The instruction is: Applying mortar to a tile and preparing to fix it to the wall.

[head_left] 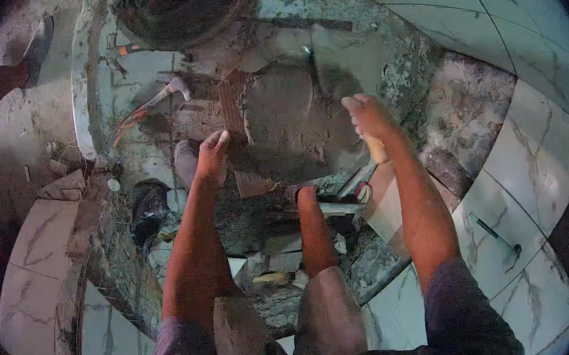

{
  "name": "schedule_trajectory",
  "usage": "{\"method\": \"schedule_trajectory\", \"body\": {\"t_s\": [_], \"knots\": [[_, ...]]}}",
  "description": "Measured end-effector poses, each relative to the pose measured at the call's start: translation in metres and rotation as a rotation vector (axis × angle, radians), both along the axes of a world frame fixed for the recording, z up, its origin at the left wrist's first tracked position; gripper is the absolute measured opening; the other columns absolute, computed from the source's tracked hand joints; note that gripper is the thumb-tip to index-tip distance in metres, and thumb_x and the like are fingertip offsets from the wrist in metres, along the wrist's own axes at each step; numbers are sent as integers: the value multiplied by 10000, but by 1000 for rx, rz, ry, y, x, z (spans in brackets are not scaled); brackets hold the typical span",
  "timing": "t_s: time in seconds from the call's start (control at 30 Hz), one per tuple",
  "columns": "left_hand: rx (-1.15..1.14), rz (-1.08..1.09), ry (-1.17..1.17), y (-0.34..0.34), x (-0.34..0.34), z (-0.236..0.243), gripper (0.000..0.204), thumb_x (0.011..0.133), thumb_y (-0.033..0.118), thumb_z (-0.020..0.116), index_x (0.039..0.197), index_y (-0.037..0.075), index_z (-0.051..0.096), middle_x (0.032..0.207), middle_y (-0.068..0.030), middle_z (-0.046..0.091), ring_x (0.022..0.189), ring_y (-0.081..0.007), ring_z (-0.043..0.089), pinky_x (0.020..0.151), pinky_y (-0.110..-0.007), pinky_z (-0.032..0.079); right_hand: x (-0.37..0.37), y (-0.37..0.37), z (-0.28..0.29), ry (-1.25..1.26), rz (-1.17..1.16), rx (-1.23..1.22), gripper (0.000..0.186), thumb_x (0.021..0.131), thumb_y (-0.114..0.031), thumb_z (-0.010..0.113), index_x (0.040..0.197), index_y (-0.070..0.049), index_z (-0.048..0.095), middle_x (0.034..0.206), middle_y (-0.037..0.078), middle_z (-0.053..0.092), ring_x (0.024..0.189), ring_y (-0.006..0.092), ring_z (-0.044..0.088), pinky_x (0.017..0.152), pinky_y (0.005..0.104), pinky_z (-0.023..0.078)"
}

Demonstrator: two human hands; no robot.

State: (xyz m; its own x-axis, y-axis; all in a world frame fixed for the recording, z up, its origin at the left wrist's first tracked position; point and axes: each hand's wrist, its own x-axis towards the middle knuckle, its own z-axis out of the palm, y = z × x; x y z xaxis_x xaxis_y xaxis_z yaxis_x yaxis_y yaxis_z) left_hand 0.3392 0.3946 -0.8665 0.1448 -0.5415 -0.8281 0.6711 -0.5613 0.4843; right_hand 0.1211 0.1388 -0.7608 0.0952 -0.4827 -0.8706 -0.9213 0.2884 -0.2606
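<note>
In front of me lies a reddish-brown tile with a ribbed surface, most of it spread with wet grey mortar. My left hand is closed on its left edge, the thumb lying along the rim. At the right side of the mortar, my right hand has its fingers curled. A pale yellow piece shows just below that wrist; I cannot tell whether it belongs to something in the hand. Beyond this hand the grey area is smeared, hiding any tool there.
A claw hammer and another orange-banded tool lie at the left. A round mortar-stained tub stands at the far side. Marble-patterned tiles border the rough ground; a thin dark tool rests on those at right.
</note>
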Motion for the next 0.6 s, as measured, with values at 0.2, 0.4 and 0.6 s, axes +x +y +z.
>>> {"method": "schedule_trajectory", "body": {"t_s": [0.2, 0.4, 0.6], "knots": [[109, 30, 37, -17, -5, 23, 362, 832, 260, 489, 1036, -38, 491, 925, -64, 545, 843, -158, 501, 739, -292, 398, 21, 25, 14, -12, 343, 127, 357, 788, -352, 466, 672, -16, 494, 560, 107, 511, 475, 229, 509, 491, 354, 419], [-1, 75, 142, -1, 0, -1, 330, 824, 237, 507, 1003, -40, 508, 887, -62, 552, 785, -153, 515, 689, -292, 415, 28, -12, 10, -62, 492, -42, 392, 776, -373, 480, 778, 13, 544, 724, 193, 539, 723, 342, 526, 660, 422, 401], [-34, 97, 179, -8, -6, 2, 302, 820, 249, 514, 958, -20, 530, 825, -48, 559, 737, -146, 518, 660, -293, 419, 20, -35, -20, -133, 1027, -46, 434, 774, -378, 449, 874, 33, 543, 790, 204, 560, 767, 360, 534, 677, 403, 422]]}}
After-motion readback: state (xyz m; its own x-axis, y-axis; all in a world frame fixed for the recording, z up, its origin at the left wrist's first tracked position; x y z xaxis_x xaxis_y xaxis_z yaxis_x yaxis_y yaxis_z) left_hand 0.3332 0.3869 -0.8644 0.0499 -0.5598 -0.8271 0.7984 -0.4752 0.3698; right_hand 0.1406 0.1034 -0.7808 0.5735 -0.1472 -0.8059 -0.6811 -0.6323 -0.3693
